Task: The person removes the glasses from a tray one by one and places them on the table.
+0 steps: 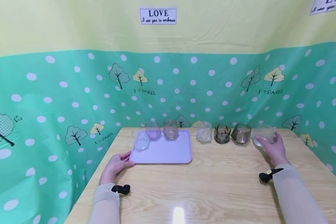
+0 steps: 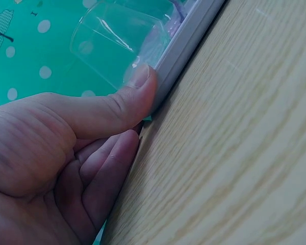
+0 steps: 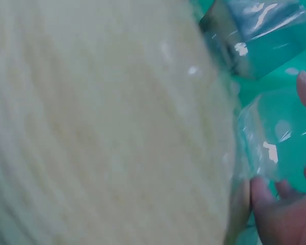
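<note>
My left hand [image 1: 116, 166] holds the near left corner of the lilac tray [image 1: 170, 154], thumb on its rim and fingers curled below in the left wrist view. Three glasses stand on the tray: a clear glass [image 1: 141, 140] at the left, a pinkish glass [image 1: 153, 132] and an amber-tinted glass [image 1: 171, 130] at the back. Over on the right, my right hand [image 1: 275, 151] has thumb and fingers round a clear faceted glass [image 1: 264, 133]. That glass [image 3: 275, 140] lies between thumb and fingers in the right wrist view, where part of the hand is cut off.
Between the tray and my right hand stand a clear glass [image 1: 203, 133], a dark patterned glass [image 1: 222, 134] and a smoky grey glass [image 1: 241, 133] in a row. They sit near the back edge of the wooden table [image 1: 207, 186]. A green dotted cloth [image 1: 182, 87] hangs behind.
</note>
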`<action>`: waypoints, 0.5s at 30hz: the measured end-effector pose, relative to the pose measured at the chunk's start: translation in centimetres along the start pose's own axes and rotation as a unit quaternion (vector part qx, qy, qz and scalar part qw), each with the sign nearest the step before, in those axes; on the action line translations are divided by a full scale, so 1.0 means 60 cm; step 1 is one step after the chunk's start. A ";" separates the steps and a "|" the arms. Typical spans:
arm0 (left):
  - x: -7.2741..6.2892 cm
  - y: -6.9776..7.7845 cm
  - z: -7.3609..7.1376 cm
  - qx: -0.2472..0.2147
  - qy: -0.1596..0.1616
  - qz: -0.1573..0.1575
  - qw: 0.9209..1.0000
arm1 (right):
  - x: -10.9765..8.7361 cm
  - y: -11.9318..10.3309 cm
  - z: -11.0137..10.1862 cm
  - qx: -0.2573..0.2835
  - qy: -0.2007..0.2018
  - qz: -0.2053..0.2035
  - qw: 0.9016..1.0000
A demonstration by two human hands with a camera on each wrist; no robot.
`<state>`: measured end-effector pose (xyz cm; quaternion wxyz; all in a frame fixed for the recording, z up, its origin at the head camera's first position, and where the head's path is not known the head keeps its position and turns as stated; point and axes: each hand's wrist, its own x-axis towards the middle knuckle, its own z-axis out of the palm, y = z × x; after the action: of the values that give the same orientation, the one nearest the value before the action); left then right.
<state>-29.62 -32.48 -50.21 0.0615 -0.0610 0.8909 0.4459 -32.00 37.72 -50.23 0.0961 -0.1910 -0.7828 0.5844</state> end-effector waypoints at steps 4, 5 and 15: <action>-0.004 -0.005 -0.003 0.002 0.003 -0.001 1.000 | -0.012 -0.019 0.007 0.073 0.025 0.021 0.997; -0.005 -0.006 -0.003 0.005 0.003 0.002 1.000 | -0.016 -0.024 0.009 0.083 0.035 0.024 0.996; -0.004 0.000 0.004 0.002 0.000 0.009 1.000 | -0.066 -0.060 0.036 0.088 0.138 -0.016 0.986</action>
<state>-29.34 -32.28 -50.31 0.0571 -0.0525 0.8923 0.4447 -29.87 33.32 -47.15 0.2287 -0.2481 -0.7102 0.6179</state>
